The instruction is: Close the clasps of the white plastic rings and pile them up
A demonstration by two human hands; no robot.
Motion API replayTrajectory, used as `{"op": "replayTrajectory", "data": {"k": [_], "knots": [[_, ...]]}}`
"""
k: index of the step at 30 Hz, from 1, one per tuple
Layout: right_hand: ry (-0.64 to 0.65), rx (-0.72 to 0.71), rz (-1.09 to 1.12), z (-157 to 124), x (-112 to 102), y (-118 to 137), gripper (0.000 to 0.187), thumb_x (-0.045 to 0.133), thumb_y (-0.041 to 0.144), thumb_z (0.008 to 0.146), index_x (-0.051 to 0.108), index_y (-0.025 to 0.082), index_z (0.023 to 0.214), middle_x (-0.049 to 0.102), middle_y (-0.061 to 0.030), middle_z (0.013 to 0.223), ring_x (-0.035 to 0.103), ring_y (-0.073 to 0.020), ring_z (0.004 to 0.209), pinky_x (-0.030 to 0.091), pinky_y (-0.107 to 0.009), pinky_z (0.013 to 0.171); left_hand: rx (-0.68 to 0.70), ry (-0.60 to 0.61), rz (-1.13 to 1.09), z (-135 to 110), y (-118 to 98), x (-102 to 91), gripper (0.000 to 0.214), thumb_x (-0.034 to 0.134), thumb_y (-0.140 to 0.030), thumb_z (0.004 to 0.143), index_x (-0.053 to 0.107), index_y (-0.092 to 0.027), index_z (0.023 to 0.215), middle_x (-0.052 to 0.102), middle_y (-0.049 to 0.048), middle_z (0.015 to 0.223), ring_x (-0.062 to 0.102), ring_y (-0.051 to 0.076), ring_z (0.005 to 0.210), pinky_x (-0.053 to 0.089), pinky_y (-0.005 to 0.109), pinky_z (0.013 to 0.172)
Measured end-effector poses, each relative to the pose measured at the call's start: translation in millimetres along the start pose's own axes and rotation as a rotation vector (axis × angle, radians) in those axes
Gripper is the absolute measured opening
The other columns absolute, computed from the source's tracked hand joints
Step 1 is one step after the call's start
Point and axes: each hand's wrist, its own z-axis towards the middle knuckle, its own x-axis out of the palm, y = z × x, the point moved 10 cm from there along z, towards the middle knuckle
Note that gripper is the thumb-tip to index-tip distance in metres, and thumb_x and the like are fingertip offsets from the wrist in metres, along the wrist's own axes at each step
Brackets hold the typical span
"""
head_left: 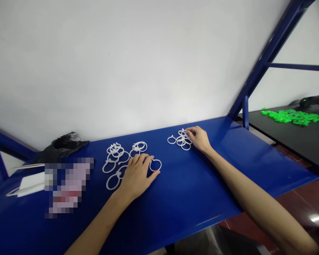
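My left hand (136, 175) rests low over a loose pile of white rings (113, 152), palm down, with its thumb held apart from the fingers. One white ring (161, 165) lies between its fingertips and thumb, touching or almost touching them. The palm covers part of the pile. To the right, my right hand (199, 137) has thumb and forefinger pinched at the edge of a smaller cluster of white rings (186, 149), seemingly on one ring; the exact grip is partly hidden. Each ring carries a small knob. A single white ring (171, 142) lies just left of that cluster.
The blue tabletop (180, 198) meets a white wall behind. At left lie a black plastic bag (61, 147), a white card with a cord (33, 183) and a pixelated pinkish item (71, 187). Green pieces (292, 117) cover part of a black table (289, 141) beyond the blue frame (260, 60).
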Motion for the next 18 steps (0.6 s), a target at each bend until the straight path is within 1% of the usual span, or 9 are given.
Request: {"op": "replayTrajectory", "data": {"k": [2, 6, 8, 12, 15, 17, 18], "knots": [[0.008, 0.007, -0.01, 1, 4, -6, 0.021, 0.057, 0.021, 0.089, 0.075, 0.019, 0.099, 0.071, -0.0058, 0.089, 0.064, -0.0166, 0.075, 0.05, -0.03, 0.077, 0.001, -0.007, 0.002, 0, 1, -0.2, 0.045, 0.057, -0.048, 0.09, 0.056, -0.021, 0.126, 0.061, 0.0073, 0.122, 0.052, 0.029, 0.113, 0.042, 0.047, 0.097], [0.022, -0.018, -0.023, -1, 8, -5, 0.022, 0.055, 0.021, 0.089, 0.074, 0.02, 0.1, 0.073, -0.0057, 0.093, 0.064, -0.0191, 0.082, 0.049, -0.032, 0.082, -0.013, -0.047, 0.023, -1, 4, -2.3, 0.051, 0.058, -0.051, 0.089, 0.056, -0.019, 0.128, 0.059, 0.0094, 0.124, 0.05, 0.03, 0.114, 0.041, 0.049, 0.097], [0.009, -0.026, -0.03, -1, 7, -4, 0.023, 0.053, 0.021, 0.09, 0.073, 0.019, 0.101, 0.074, -0.0061, 0.095, 0.064, -0.02, 0.084, 0.049, -0.034, 0.084, -0.026, -0.05, 0.018, -1, 6, -2.2, 0.05, 0.06, -0.053, 0.087, 0.059, -0.018, 0.124, 0.059, 0.0094, 0.122, 0.05, 0.031, 0.113, 0.041, 0.05, 0.096], [-0.031, -0.042, -0.039, -1, -1, 2, 0.023, 0.053, 0.024, 0.091, 0.072, 0.018, 0.103, 0.073, -0.0076, 0.096, 0.062, -0.0228, 0.088, 0.048, -0.038, 0.087, -0.024, -0.048, -0.016, 0, 5, -4.1, 0.041, 0.064, -0.05, 0.086, 0.064, -0.019, 0.113, 0.061, 0.0078, 0.117, 0.051, 0.03, 0.11, 0.041, 0.049, 0.094], [-0.078, -0.104, -0.047, -4, -11, 19, 0.022, 0.053, 0.025, 0.093, 0.071, 0.018, 0.103, 0.071, -0.0089, 0.097, 0.058, -0.0259, 0.094, 0.047, -0.041, 0.089, -0.011, -0.078, -0.033, 1, 1, -9.9, 0.04, 0.068, -0.047, 0.084, 0.063, -0.02, 0.113, 0.062, 0.0074, 0.117, 0.051, 0.029, 0.111, 0.04, 0.048, 0.094], [-0.096, -0.185, -0.041, -12, -16, 42, 0.02, 0.054, 0.025, 0.094, 0.07, 0.018, 0.103, 0.071, -0.009, 0.098, 0.057, -0.0267, 0.096, 0.046, -0.042, 0.09, 0.005, -0.108, -0.042, 1, -3, -14.3, 0.04, 0.069, -0.045, 0.084, 0.062, -0.021, 0.115, 0.063, 0.0069, 0.118, 0.051, 0.029, 0.112, 0.039, 0.047, 0.095], [-0.081, -0.228, -0.028, -17, -16, 55, 0.019, 0.053, 0.026, 0.095, 0.07, 0.019, 0.102, 0.07, -0.0087, 0.099, 0.056, -0.0264, 0.096, 0.046, -0.042, 0.09, 0.018, -0.122, -0.048, 1, -5, -16.4, 0.041, 0.07, -0.044, 0.084, 0.061, -0.021, 0.117, 0.064, 0.0066, 0.118, 0.051, 0.028, 0.112, 0.038, 0.047, 0.096]]}}
